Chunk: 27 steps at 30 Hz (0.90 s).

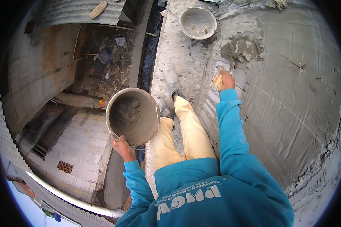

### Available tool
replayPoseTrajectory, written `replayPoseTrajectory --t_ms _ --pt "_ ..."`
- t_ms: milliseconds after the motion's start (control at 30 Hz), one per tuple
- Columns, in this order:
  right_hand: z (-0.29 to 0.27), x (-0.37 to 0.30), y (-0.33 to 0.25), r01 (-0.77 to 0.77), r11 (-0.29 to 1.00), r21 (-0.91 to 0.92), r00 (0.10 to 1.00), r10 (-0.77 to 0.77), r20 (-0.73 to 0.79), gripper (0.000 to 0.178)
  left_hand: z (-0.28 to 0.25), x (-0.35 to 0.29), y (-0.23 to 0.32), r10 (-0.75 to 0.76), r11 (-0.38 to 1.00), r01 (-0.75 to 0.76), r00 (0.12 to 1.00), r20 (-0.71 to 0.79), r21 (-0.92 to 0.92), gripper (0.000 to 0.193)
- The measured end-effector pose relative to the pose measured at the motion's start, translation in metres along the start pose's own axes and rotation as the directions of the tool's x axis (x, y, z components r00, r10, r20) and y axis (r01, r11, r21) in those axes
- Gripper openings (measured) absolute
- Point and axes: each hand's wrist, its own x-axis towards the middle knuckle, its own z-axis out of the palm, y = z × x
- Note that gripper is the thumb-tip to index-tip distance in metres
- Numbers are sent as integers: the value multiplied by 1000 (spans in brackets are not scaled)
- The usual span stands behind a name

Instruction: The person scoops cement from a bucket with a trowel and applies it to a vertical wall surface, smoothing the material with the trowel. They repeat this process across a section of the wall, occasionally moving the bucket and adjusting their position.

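My left hand [122,147] is closed on the near rim of a round bucket [154,113], which is tilted so that its opening shows. Grey wet mortar [129,113] lies inside, and a thin wire handle hangs by the rim. In my right hand [227,80] is a trowel [217,84], gripped by its pale wooden handle. Its blade is seen nearly edge-on, close to a rough patch of fresh mortar [248,49] on the grey plastered wall [288,94]. Whether the blade touches the wall, I cannot tell.
I stand on a narrow concrete ledge [189,56]. Farther along it sits a second bucket [182,22] with grey residue. To the left, beyond a dark gutter [147,56], is a drop to a lower area with block walls [77,145]. A thin string [280,103] crosses the plaster.
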Motion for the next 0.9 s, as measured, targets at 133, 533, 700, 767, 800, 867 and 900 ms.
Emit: replayPoseTrajectory --t_ms 133,533,700,767,800,867,900 --pt "-11 -31 3 -20 1000 19 999 19 51 18 -1 0 -6 -39 999 39 999 -14 9 24" --pt "15 -1 17 216 971 -107 956 -188 226 23 7 -5 -8 -49 999 50 999 21 -21 42" --pt "13 22 7 278 954 -109 954 -261 147 24 6 -4 -6 -63 998 64 998 25 -30 38" --pt "7 14 3 245 964 -99 964 -232 130 22 5 -2 -6 7 1000 -9 998 65 27 35" --pt "4 7 5 242 966 -95 964 -229 137 22 5 -1 -6 -30 999 28 999 44 35 34" --pt "-2 -9 11 262 962 -79 960 -252 121 20 5 1 -5 -6 1000 5 999 49 29 30" --pt "-4 -17 15 272 962 -42 955 -264 135 21 5 2 -5 -16 999 15 999 45 29 30"
